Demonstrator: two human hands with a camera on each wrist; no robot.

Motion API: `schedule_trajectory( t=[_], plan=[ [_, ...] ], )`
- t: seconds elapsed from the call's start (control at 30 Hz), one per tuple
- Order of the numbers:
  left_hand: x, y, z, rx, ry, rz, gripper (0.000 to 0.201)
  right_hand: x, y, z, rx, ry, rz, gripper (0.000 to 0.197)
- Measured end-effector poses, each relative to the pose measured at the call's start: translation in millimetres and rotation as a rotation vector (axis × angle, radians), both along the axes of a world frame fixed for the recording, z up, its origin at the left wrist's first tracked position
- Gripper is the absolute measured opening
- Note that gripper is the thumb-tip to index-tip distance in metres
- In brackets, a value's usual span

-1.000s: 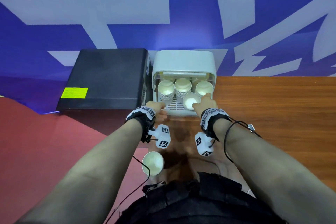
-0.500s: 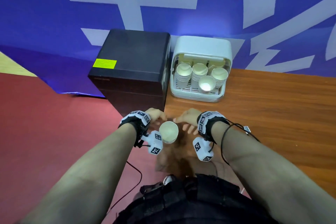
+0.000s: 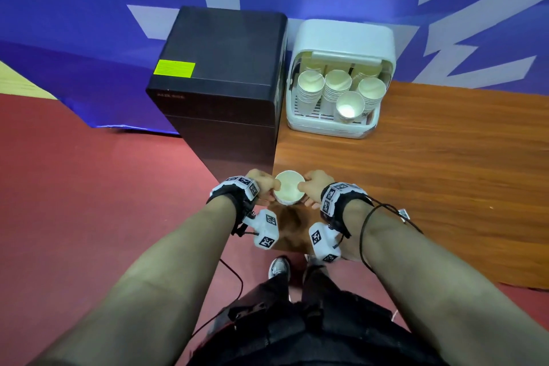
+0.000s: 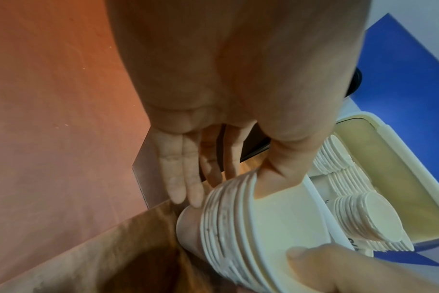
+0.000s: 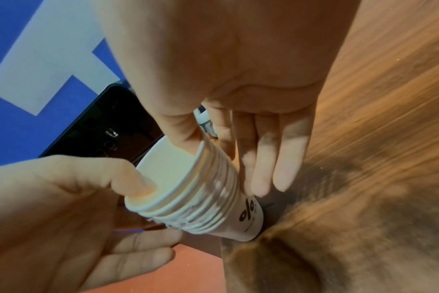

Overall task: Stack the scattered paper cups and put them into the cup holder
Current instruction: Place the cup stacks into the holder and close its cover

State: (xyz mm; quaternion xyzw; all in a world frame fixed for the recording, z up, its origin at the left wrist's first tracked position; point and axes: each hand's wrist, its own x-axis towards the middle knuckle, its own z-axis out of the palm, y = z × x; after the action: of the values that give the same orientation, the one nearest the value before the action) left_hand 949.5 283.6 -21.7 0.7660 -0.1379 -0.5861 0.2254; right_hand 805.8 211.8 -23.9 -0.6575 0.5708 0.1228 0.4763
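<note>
Left hand (image 4: 238, 99) pinches the cup stack (image 4: 251, 228) rim, thumb inside.

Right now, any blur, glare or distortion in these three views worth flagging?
Head view: sharp, wide-angle bend on the black cabinet; bright glare inside the front cup in the cup holder. Left wrist view: stack of cups in focus, left hand looms huge. Right wrist view: wooden table smeared by motion blur, right hand oversized.

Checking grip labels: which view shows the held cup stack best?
Right wrist: the cup stack shows its nested rims, printed side and both thumbs inside the mouth. Left wrist shows rims and wall, close and cropped. Head shows only the open mouth between the hands.
</note>
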Motion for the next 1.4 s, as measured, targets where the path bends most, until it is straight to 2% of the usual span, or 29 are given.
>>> schedule_trajectory(
  t=[0.07, 0.13, 0.2, 0.33, 0.47, 0.6, 0.67, 0.73, 0.87, 1.07, 1.23, 1.33, 1.4],
  plan=[
    [2, -6, 4, -0.026, 0.005, 0.021, 0.01, -2, -6, 5, -0.013, -0.033, -0.064, 0.043],
    [4, -15, 12, -0.049, 0.027, 0.052, 0.025, -4, -15, 13, -0.025, -0.08, -0.153, 0.041],
    [5, -29, 22, -0.101, 0.028, 0.077, 0.028, -5, -29, 23, -0.054, -0.122, -0.218, 0.034],
    [4, -64, 41, -0.217, 0.008, 0.107, 0.018, -5, -62, 39, -0.139, -0.186, -0.325, 0.022],
    [2, -105, 52, -0.285, -0.021, 0.115, 0.011, -4, -100, 48, -0.197, -0.252, -0.364, 0.026],
    [4, -138, 48, -0.305, -0.049, 0.128, 0.012, -4, -130, 50, -0.22, -0.284, -0.35, 0.029],
    [4, -154, 46, -0.307, -0.054, 0.143, 0.005, -2, -146, 49, -0.238, -0.283, -0.338, 0.026],
    [5, -169, 42, -0.301, -0.057, 0.169, 0.011, -1, -161, 48, -0.243, -0.286, -0.328, 0.025],
    [6, -191, 32, -0.262, -0.071, 0.174, 0.008, -4, -182, 38, -0.206, -0.286, -0.304, 0.028],
    [6, -198, 12, -0.174, -0.039, 0.214, 0.024, -5, -185, 24, -0.219, -0.266, -0.213, 0.037],
    [-1, -196, 4, -0.161, 0.008, 0.233, 0.006, -10, -182, 22, -0.242, -0.23, -0.162, 0.036],
    [-2, -196, 1, -0.185, 0.027, 0.249, 0.005, -9, -183, 19, -0.263, -0.226, -0.175, 0.03],
    [-1, -197, -2, -0.219, 0.048, 0.261, 0.015, -10, -183, 19, -0.276, -0.238, -0.187, 0.025]
  ],
)
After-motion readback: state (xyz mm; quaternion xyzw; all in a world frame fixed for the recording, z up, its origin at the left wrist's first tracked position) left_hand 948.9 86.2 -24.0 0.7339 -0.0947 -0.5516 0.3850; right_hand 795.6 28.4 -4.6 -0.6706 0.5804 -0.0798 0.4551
